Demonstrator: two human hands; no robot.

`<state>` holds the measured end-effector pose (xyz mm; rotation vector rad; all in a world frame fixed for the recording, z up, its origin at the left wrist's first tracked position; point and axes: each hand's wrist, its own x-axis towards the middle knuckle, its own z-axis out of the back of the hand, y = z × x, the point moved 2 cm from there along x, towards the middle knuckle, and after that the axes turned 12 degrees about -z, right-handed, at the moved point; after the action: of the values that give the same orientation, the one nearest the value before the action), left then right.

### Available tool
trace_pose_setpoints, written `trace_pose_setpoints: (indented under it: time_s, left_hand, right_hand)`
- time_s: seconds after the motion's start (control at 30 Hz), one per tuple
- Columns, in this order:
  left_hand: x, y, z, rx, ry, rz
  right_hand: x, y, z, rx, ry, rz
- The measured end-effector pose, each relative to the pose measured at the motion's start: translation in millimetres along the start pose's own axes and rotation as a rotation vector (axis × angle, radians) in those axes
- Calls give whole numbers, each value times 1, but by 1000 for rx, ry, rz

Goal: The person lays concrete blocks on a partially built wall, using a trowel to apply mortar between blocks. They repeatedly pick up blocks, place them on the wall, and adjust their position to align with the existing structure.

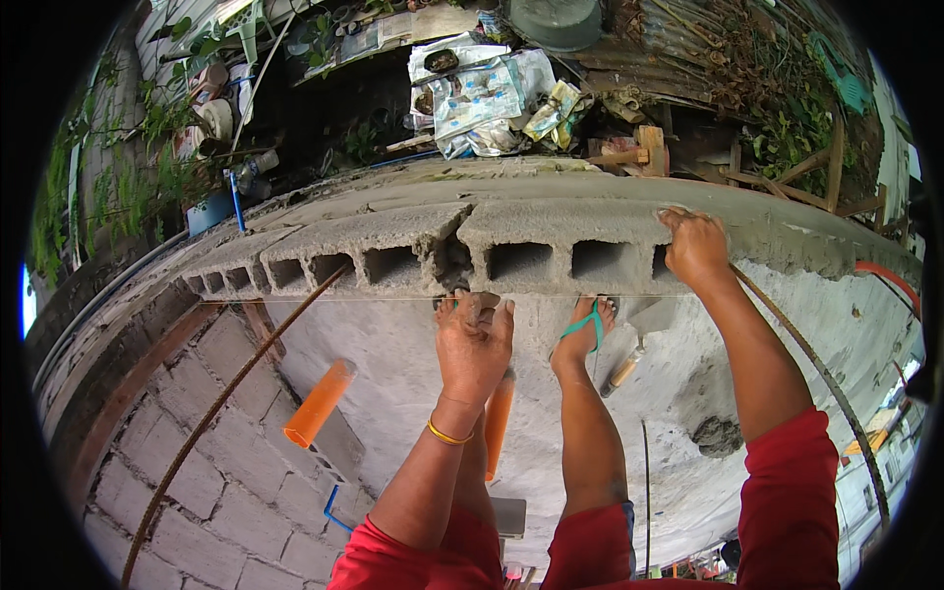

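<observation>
One pale block wall (216,462) fills the view around 8 o'clock, the largest thing near the work. Next in size, hollow concrete blocks run across the middle: the left block (388,231) lies toward 10 o'clock, and the right block (570,224), the piece being handled, toward 2 o'clock, with a ragged joint (453,264) between them. One rusty rod (264,352) slants down toward 8 o'clock, another rod (834,385) toward 4 o'clock.

The right hand (696,248), between 2 and 3 o'clock, has its grip clamped on the right block's far end, fingertips over the top edge. The left hand (475,339) is just below centre at 6 o'clock, fingers curled beneath the joint; whether that grip pinches anything is hidden. A trowel (622,372) lies at 4 o'clock, and a thin string (393,298) passes along the blocks' near lower edge.

A lopsided push from the right hand could skew the right block; patchy mortar in the joint could leave it rocking. Should it tip nearward, the sandalled foot (587,332) below looks exposed. The left knuckles might also nudge the string out of line.
</observation>
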<state>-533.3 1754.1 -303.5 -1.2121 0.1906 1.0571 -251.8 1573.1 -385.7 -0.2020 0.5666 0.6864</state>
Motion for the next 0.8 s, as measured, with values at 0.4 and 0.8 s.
trace_pose_setpoints:
  time_s: [0.4, 0.8]
  left_hand:
    - [114, -13, 6, 971, 405, -303]
    - [122, -4, 11, 1026, 399, -455]
  right_hand:
    - [-13, 15, 19, 12, -147, -87]
    - [-164, 19, -62, 1695, 250, -995]
